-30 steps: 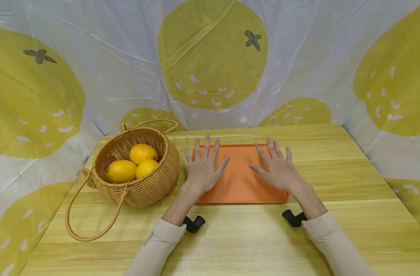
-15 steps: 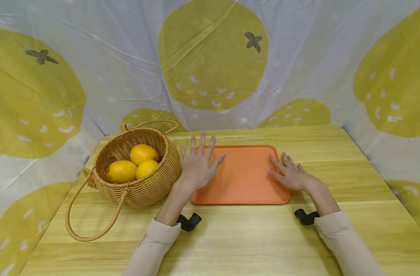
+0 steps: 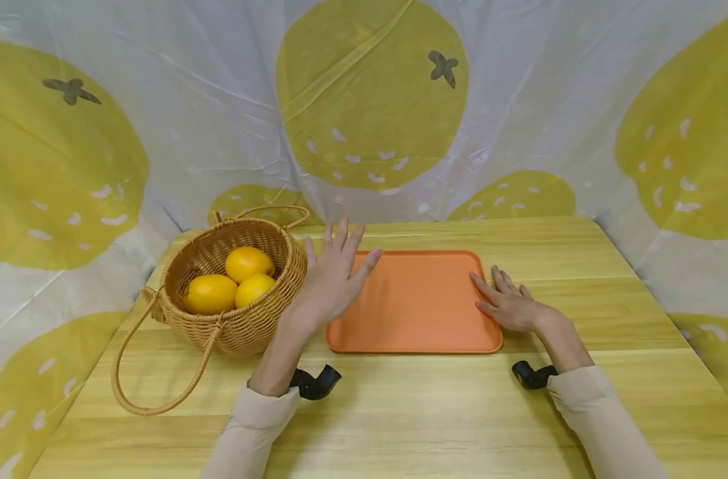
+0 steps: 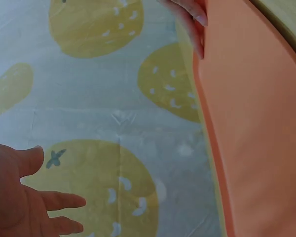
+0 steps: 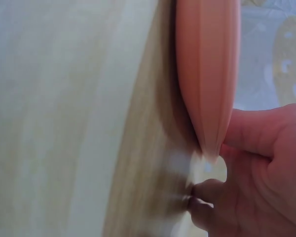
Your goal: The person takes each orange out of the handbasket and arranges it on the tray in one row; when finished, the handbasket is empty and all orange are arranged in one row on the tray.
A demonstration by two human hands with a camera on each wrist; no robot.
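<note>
Evidently, one hand is at the tray and one above it

From my remote seat, I watch an orange tray (image 3: 423,306) lying flat on the wood-grain bench (image 3: 435,412), its long side running crosswise between the person's two hands. The right hand (image 3: 510,306) rests at the tray's right end, its fingers extended rather than curled. On my right wrist feed I see its thumb against the tray's edge, while other fingers reach down beside the tray, close to the bench. The left hand (image 3: 334,276) holds nothing; its fingers are spread and it hangs above the tray's left end, on the side nearer the basket. My left wrist feed shows that hand apart from the tray, with the right hand at the far edge.

To the left of the tray I see a wicker basket (image 3: 244,336) with three yellow-orange fruits (image 3: 211,294) inside, one handle laid out toward the person and the other at the back. The left forearm passes in front of the basket's right side. I see a black fitting (image 3: 318,384) at the left cuff and another at the right. Behind the bench hangs a pale sheet (image 3: 519,100) printed with big yellow fruit.
</note>
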